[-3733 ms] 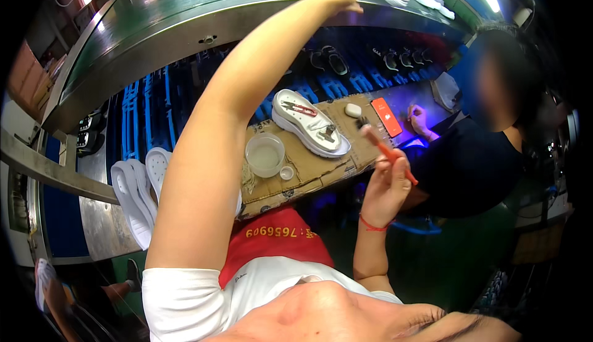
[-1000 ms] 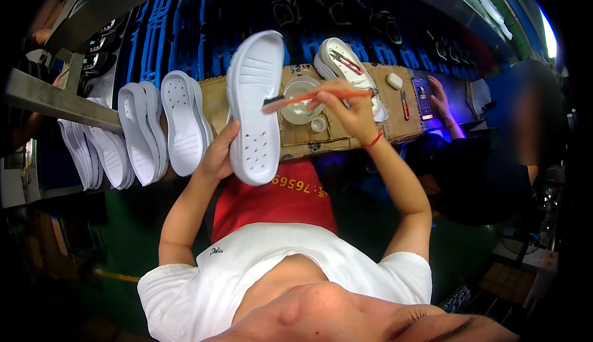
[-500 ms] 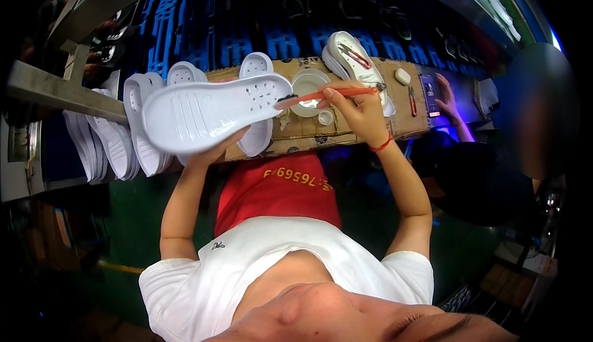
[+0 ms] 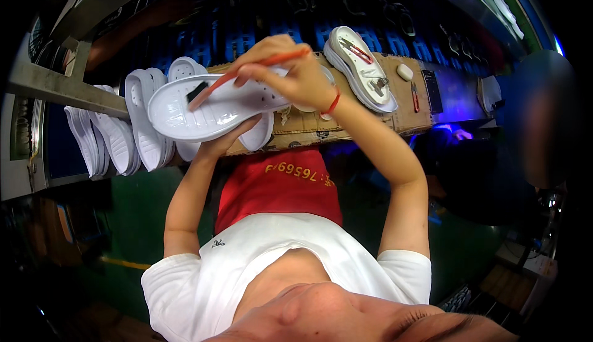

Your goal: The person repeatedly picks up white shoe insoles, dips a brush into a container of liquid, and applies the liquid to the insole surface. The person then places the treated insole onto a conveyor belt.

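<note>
My left hand (image 4: 230, 137) holds a glossy white shoe sole (image 4: 176, 116) from below, its inner face turned up. In my right hand (image 4: 281, 73) is a brush (image 4: 213, 87) with an orange-red handle. Its black bristles touch the ridged wide part of the sole, on the left. The right hand and wrist cover the sole's perforated end and most of a white bowl (image 4: 329, 77). Behind and below the held sole, another white sole (image 4: 260, 135) lies partly hidden on the cardboard.
More white soles (image 4: 148, 119) stand in a row at left, under a metal bar (image 4: 68, 90). Right of the bowl, a sole (image 4: 346, 64) carries small tools on the cardboard (image 4: 401, 116). Beside it lie a white oval piece (image 4: 404, 72) and red-handled pliers (image 4: 414, 98). A person sits at right.
My right hand has swung left over the sole, taking the brush from the perforated end to the ridged wide part. The co-worker's hand at right has drawn back from the phone.
</note>
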